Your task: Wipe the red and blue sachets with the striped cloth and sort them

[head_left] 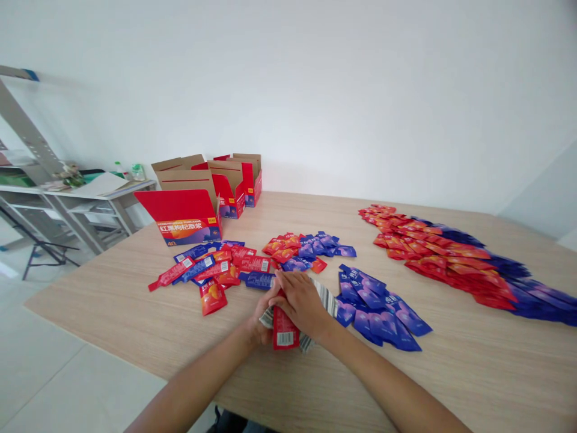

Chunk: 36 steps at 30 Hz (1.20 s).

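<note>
Both my hands meet near the table's front middle. My right hand (303,300) lies on top, fingers curled over a fanned stack of sachets (283,328) with red faces and striped barcode backs. My left hand (261,316) is mostly hidden beneath it and grips the same stack from the left. Just beyond my fingers lies a loose scatter of red and blue sachets (225,267). A fan of blue sachets (378,307) rests right of my hands.
Several open red cardboard boxes (184,210) stand at the table's back left. A long row of red and blue sachets (455,261) runs along the right side. A small mixed pile (306,246) sits mid-table. Grey shelving (67,198) stands left, beyond the wooden table (135,325).
</note>
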{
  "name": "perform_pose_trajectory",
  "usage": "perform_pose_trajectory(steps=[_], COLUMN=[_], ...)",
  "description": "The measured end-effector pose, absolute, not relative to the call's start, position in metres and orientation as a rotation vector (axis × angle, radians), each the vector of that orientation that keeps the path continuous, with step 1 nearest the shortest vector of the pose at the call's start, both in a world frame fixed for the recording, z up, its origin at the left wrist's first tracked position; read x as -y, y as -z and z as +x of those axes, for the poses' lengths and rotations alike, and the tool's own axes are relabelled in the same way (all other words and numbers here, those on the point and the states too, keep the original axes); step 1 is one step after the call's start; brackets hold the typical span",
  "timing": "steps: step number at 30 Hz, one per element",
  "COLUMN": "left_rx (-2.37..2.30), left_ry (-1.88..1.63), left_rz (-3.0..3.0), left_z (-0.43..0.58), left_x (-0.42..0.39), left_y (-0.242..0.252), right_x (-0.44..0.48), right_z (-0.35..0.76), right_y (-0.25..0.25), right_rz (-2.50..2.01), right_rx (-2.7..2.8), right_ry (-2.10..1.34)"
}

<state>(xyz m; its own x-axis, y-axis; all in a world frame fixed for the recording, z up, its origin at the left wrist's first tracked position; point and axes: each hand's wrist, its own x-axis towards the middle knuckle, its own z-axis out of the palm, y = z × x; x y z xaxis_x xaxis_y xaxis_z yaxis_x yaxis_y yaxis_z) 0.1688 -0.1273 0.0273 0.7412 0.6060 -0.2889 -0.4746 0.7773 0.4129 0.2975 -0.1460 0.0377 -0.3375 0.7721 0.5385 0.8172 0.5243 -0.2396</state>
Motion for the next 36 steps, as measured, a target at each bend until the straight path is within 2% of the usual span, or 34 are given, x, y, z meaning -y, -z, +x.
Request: perform_pose_trajectory(steps=[10, 13, 21, 23, 28, 36], left_rx=[-0.556, -0.594, -0.741, -0.77, -0.723, -0.639], left_ry=[-0.551, -0.524, -0.769, -0.975, -1.324, -1.374], left_rz=[0.461, 0.489, 0.485, 0.393, 0.23, 0.166], left_z=[0.163, 0.169, 0.164, 0.155, 0.128, 0.115], left_x=[0.12, 0.121, 0.11, 0.096, 0.058, 0.05], left_y=[0.007, 0.012, -0.027, -0.04, -0.06, -0.062], right_x=[0.131, 0.126, 0.125, 0.123, 0.12, 0.14], right_z=[0.325, 0.34, 0.359, 0.362, 0.352, 0.31], right_y=[-0.059, -0.064, -0.075, -0.075, -0.06, -0.048], right_rz=[-1.446, -1.513, -1.414, -1.426, -1.515, -1.448], right_rx=[2.125, 2.139, 1.7, 1.626, 1.742, 1.933], right_ry=[0.239, 0.192, -0.047, -0.084, -0.2, -0.183])
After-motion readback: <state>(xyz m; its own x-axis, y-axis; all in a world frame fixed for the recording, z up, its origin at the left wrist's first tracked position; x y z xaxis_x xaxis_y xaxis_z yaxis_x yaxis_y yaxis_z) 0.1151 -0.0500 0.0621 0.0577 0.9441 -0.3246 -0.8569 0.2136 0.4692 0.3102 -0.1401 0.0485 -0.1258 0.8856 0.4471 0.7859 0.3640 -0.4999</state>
